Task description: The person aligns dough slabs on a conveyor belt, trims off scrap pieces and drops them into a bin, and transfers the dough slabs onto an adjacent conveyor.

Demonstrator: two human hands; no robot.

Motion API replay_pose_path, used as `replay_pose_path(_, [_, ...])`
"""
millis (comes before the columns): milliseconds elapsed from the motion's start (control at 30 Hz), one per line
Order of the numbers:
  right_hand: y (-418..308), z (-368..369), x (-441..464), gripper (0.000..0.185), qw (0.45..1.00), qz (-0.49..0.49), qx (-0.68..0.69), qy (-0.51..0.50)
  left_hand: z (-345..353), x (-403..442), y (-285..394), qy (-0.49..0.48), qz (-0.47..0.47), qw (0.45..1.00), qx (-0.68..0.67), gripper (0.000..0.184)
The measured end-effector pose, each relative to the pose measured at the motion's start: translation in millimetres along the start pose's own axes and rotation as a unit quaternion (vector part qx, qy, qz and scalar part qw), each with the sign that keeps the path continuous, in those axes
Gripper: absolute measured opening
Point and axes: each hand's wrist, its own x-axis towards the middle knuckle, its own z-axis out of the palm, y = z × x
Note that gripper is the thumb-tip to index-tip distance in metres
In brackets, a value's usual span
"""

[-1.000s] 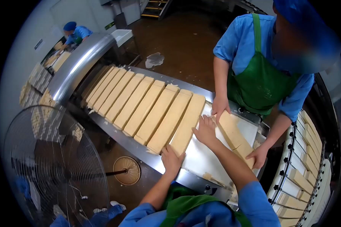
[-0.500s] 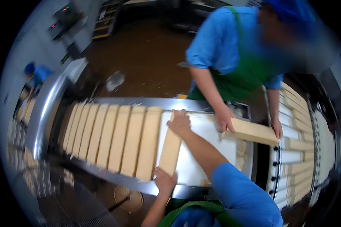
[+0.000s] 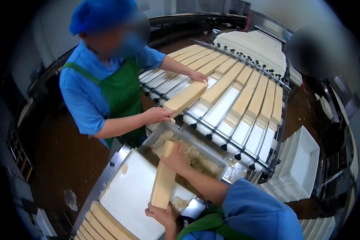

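Observation:
A long, pale dough block [image 3: 164,180] is held up slantwise between my hands, above the end of the white conveyor belt [image 3: 126,196] and the edge of a scrap bin. My left hand [image 3: 163,215] grips its near end. My right hand [image 3: 175,157] is closed around the far end. Below and beyond it, the grey bin [image 3: 222,163] contains flattened dough scraps [image 3: 200,160]. More dough blocks [image 3: 102,222] lie side by side on the belt at lower left.
Across from me, a co-worker [image 3: 108,88] in a green apron holds another dough block [image 3: 186,98] over a slatted white conveyor [image 3: 216,114]. Several blocks lie along its lanes, divided by rods with black knobs. White crates [image 3: 304,160] are stacked at right.
My view has turned right toward the slatted conveyor. Both hands have carried the dough block off the belt toward the scrap bin. The co-worker's block has moved over the conveyor lanes.

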Motion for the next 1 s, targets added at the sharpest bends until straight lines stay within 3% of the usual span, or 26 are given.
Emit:
replay_pose_path(33, [12.1,-27.4,7.8,0.081,0.999,-0.009,0.022,0.046,9.8,3.9,18.3,-0.006,0.013,0.999,-0.035,0.075])
replay_pose_path(100, [23.4,-88.5,32.8,0.079,0.995,0.028,0.05,0.077,33.4,11.8,46.3,-0.029,0.062,0.997,0.023,0.076])
replay_pose_path(167, [60.4,-125.4,73.4,0.077,0.99,0.02,0.057,0.129,60.4,21.1,97.2,-0.043,0.112,0.989,-0.082,0.08])
replay_pose_path(233, [69.8,-176.1,108.0,0.079,0.986,0.093,0.057,0.126,80.1,27.3,151.3,-0.059,0.126,0.985,-0.102,0.081])
replay_pose_path(300, [94.8,-203.8,151.0,0.077,0.984,0.104,0.026,0.141,110.1,39.3,181.1,-0.074,0.227,0.969,-0.064,0.08])
replay_pose_path(367, [114.1,-233.8,192.6,0.076,0.981,0.114,-0.005,0.156,135.3,47.3,212.6,-0.111,0.24,0.958,-0.109,0.075])
replay_pose_path(433, [125.7,-264.1,228.9,0.08,0.977,0.169,-0.12,0.043,165.2,61.0,226.5,-0.13,0.279,0.948,-0.086,0.07])
replay_pose_path(467, [138.9,-271.6,246.8,0.076,0.967,0.141,-0.209,0.031,176.1,68.6,234.4,-0.13,0.282,0.947,-0.081,0.07])
replay_pose_path(533, [165.5,-285.3,280.6,0.072,0.966,0.132,-0.221,0.008,195.8,82.1,248.2,-0.279,0.239,0.922,-0.121,0.063])
replay_pose_path(633, [194.8,-304.1,332.1,0.068,0.963,0.117,-0.242,-0.012,229.5,92.6,260.9,-0.333,0.229,0.906,-0.124,0.059])
replay_pose_path(700, [208.7,-313.6,359.8,0.068,0.956,0.124,-0.263,0.036,259.4,96.2,256.7,-0.343,0.236,0.894,-0.166,0.054])
replay_pose_path(800, [225.9,-329.1,388.3,0.068,0.956,0.138,-0.255,0.036,289.9,99.6,266.5,-0.297,0.322,0.892,-0.114,0.049])
replay_pose_path(867, [232.8,-334.9,400.5,0.068,0.96,0.152,-0.231,0.027,300.0,92.6,287.8,-0.352,0.207,0.896,-0.177,0.046])
replay_pose_path(900, [235.2,-334.2,406.8,0.068,0.961,0.151,-0.229,0.025,307.5,91.2,289.7,-0.35,0.207,0.897,-0.174,0.046])
replay_pose_path(967, [241.3,-330.4,415.0,0.066,0.959,0.171,-0.217,0.06,319.1,88.6,287.4,-0.319,0.251,0.911,-0.077,0.044])
replay_pose_path(1000, [249.3,-325.7,420.2,0.066,0.96,0.172,-0.215,0.056,323.4,89.6,289.8,-0.276,0.335,0.9,-0.049,0.043])
